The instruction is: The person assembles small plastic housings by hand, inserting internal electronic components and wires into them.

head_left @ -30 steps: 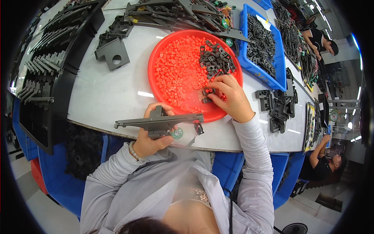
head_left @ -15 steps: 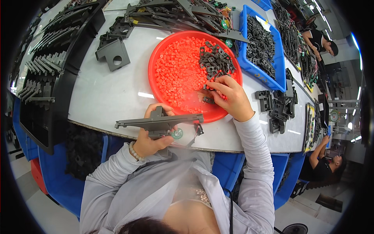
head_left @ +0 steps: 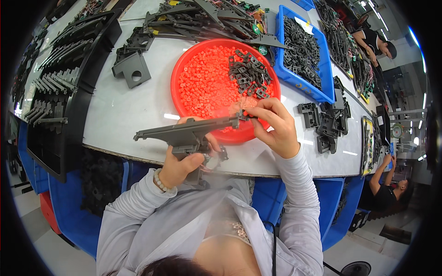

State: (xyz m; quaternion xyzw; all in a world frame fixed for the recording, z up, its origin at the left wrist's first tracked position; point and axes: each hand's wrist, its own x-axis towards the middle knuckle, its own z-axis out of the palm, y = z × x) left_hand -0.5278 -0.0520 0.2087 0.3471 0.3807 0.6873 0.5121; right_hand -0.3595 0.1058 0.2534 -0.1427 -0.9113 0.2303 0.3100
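My left hand (head_left: 180,166) is wrapped round a long dark grey plastic part (head_left: 184,133) with a blocky middle, held level over the table's front edge. Close to that part's right end, my right hand (head_left: 280,129) pinches a small black plastic clip (head_left: 244,115); something orange shows at its fingertips. Whether clip and grey part touch, I cannot tell. Behind both hands, a round red tray (head_left: 175,85) holds many small orange caps (head_left: 202,78) and a pile of black clips (head_left: 251,73). Below the grey part, something dangling is blurred.
A blue bin (head_left: 301,89) full of black parts stands at the back right. Black plastic blocks (head_left: 326,126) lie nearer. A grey bracket (head_left: 131,69) and long grey parts (head_left: 202,23) lie behind; a black rack (head_left: 94,69) stands left. Two people (head_left: 374,43) work at the far right.
My right hand has lifted a black clip out of the red tray toward me, near the grey part's end. The grey part has risen slightly and tilted up at its right end.
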